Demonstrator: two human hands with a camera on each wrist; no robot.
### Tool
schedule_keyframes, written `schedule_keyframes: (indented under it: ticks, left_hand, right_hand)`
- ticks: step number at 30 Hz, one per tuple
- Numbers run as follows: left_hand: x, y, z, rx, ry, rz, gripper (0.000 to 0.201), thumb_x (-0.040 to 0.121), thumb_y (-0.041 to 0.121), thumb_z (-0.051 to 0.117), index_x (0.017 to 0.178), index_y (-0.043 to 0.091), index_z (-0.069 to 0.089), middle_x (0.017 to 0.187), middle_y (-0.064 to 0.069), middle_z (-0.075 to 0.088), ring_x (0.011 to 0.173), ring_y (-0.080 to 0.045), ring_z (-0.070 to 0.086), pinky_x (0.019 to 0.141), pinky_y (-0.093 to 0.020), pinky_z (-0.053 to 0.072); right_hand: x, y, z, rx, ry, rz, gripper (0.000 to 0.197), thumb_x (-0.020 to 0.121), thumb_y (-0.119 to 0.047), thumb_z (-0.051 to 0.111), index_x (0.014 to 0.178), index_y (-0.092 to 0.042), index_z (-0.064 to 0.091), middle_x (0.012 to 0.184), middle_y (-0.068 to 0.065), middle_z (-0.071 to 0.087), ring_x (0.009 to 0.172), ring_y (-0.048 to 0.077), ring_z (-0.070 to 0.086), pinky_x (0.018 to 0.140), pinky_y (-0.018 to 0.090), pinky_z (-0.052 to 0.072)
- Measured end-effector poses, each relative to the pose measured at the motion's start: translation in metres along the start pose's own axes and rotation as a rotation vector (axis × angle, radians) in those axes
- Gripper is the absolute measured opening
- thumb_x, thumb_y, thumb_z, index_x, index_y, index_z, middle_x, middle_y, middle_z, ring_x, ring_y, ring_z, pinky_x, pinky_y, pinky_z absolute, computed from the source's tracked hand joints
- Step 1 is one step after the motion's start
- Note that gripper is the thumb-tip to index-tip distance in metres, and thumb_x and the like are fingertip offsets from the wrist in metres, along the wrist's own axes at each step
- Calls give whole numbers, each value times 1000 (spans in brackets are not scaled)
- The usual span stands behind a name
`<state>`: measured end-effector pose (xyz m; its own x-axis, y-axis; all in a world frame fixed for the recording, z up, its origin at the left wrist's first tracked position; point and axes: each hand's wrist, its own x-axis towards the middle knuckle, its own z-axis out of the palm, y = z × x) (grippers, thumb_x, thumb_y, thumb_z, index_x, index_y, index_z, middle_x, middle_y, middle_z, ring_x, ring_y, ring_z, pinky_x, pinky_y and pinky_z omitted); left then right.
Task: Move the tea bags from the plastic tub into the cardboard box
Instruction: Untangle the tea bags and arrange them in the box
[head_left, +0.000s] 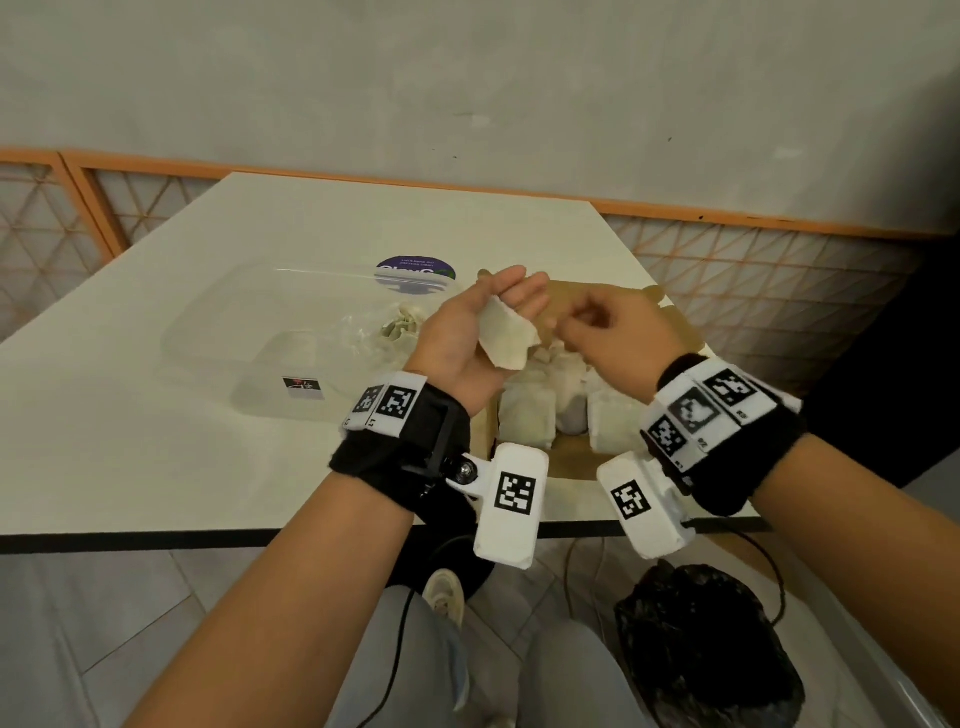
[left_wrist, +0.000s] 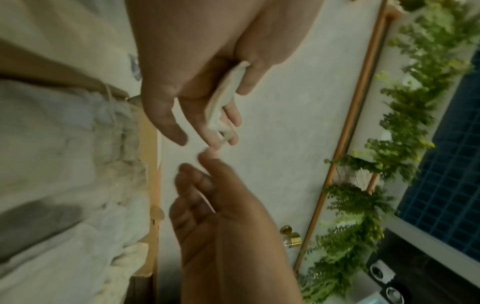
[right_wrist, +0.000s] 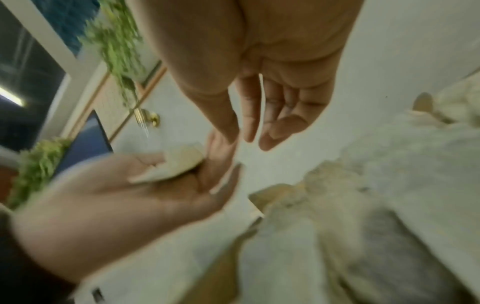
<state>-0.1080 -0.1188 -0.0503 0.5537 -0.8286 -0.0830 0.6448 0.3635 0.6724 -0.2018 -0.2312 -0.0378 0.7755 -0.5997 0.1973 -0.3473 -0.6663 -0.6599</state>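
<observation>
My left hand (head_left: 462, 332) is palm up over the left edge of the cardboard box (head_left: 680, 327), and a pale tea bag (head_left: 506, 338) lies across its palm and straight fingers. The left wrist view shows that tea bag (left_wrist: 223, 98) against the fingers, with the thumb held apart. My right hand (head_left: 608, 317) hovers over the box, fingers loosely bent and holding nothing I can see. Its index tip nearly meets the left fingertips (left_wrist: 211, 144). Several tea bags (head_left: 524, 415) fill the box. A few tea bags (head_left: 400, 330) lie in the clear plastic tub (head_left: 218, 332) to the left.
The tub and the box stand on a white table (head_left: 156, 457), whose dark front edge runs just under my wrists. A round purple label (head_left: 415, 270) lies behind the tub. On the floor lie a black bag (head_left: 701, 649) and some cables.
</observation>
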Motion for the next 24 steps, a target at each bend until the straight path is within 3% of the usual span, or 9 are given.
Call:
schedule_keyframes:
  ticks: [3,5,8,10,11,13,15,18,24]
  left_hand:
    - [4,-2,2,-44,-40,15,38,105,28,26,125,12,54,140,-6,53,127,-18,47,107,-39,35]
    - [8,-4,5,-76,-58,17,38,105,28,28,131,11,51,142,-5,50,132,-19,42,114,-40,28]
    - [10,-11,7,27,-47,74,31,103,27,32,122,15,55,129,-5,58,118,-20,54,104,-40,42]
    - [8,-15,6,252,2,135,24,101,21,38,113,17,59,103,-3,62,81,-11,62,73,-28,53]
    - [7,-17,4,380,30,163,19,99,18,44,108,17,61,94,-1,61,71,-8,59,59,-21,49]
    - [8,-19,-1,540,70,195,10,93,11,55,95,17,63,86,-2,59,65,-9,53,48,-17,40]
    - [6,-19,-2,556,88,189,10,90,9,60,86,17,63,83,-4,59,64,-10,54,47,-17,40]
    - [7,-22,-4,555,141,224,14,91,11,60,81,22,61,89,-2,63,70,-10,61,54,-16,45]
    - [15,-36,-12,657,226,317,19,90,1,56,105,14,57,109,-3,64,98,-8,58,82,-10,44]
  right_hand:
    - [-9,-14,-6,268,-137,123,36,86,-41,61,90,-6,66,78,9,67,68,15,60,61,27,51]
    - [-13,-18,-3,381,-290,208,36,85,-40,63,91,-4,65,78,9,63,64,12,56,55,18,46]
    - [-8,-16,-4,486,-260,217,11,83,-18,68,81,-9,62,77,7,62,65,12,58,59,18,47]
    - [-3,-13,-12,533,-168,198,9,82,-8,67,76,-11,61,75,6,62,65,13,59,60,20,51]
    - [0,-11,-17,547,-135,182,11,82,-5,66,74,-11,61,75,6,63,64,13,61,61,21,53]
    - [3,-9,-26,575,-117,158,12,82,-2,65,75,-11,63,77,6,65,68,15,63,67,24,57]
    - [4,-8,-34,569,-136,151,10,83,-2,64,77,-10,63,80,6,66,72,16,65,74,27,56]
    - [6,-2,-51,435,-146,115,12,83,-2,64,77,-12,64,77,3,66,65,8,64,66,20,56]
    - [2,21,-79,-54,-493,122,13,82,-7,66,95,-5,67,91,11,65,79,16,59,68,19,51]
